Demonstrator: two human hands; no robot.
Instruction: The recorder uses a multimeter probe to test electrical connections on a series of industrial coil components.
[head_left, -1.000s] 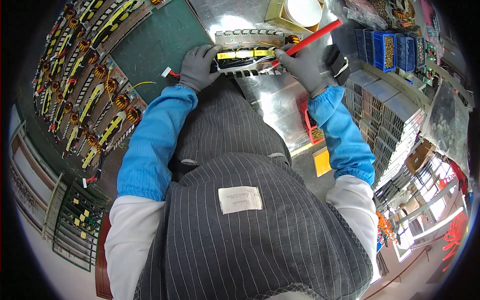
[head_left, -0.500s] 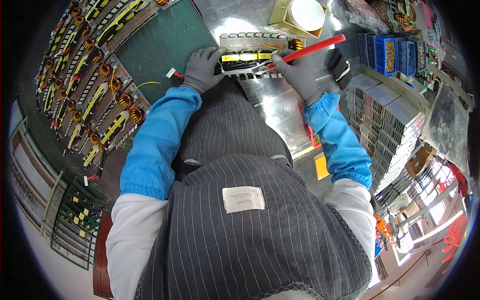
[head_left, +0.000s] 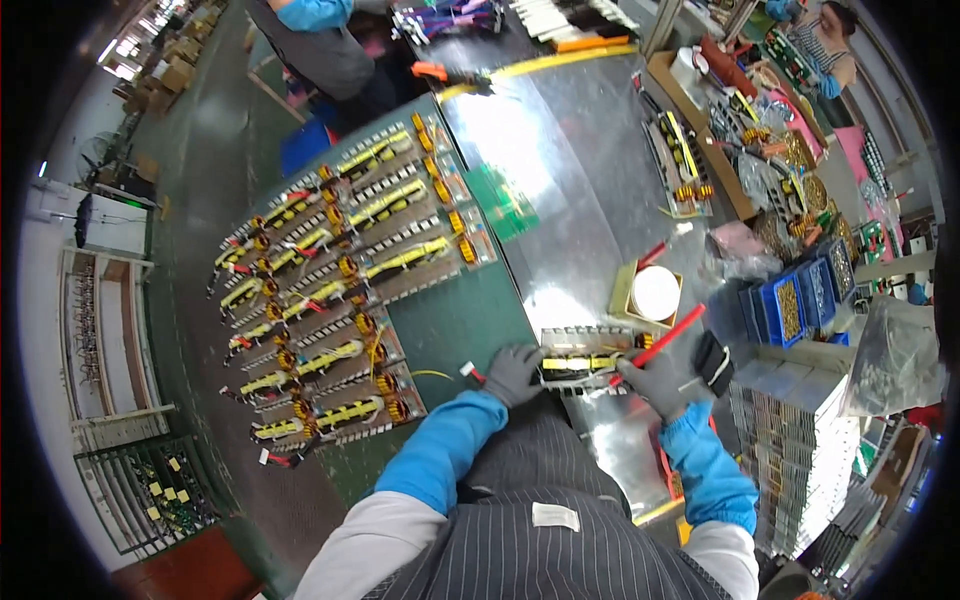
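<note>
A metal-finned electronic assembly (head_left: 585, 364) with yellow-taped wiring lies in front of me on the bench. My left hand (head_left: 515, 374), in a grey glove, is closed on its left end; a white connector (head_left: 468, 370) on a red lead lies beside that hand. My right hand (head_left: 660, 385), gloved too, is closed around a long red stick-like tool (head_left: 684, 326) that slants up to the right. The tool's lower end is over the assembly's right part, its tip too small to make out. A white round tub (head_left: 656, 293) in a yellowish box stands just behind.
Rows of similar assemblies (head_left: 390, 255) cover the green board (head_left: 450, 310) at left. Blue bins (head_left: 780, 305) of small parts and stacked metal pieces (head_left: 790, 440) stand at right. A black block (head_left: 712, 362) sits beside my right hand. Another person (head_left: 325, 50) is at far left.
My view has tilted up and turned, bringing more of the bench and another person into sight. Both hands stay at the assembly, and the red tool is still in my right hand.
</note>
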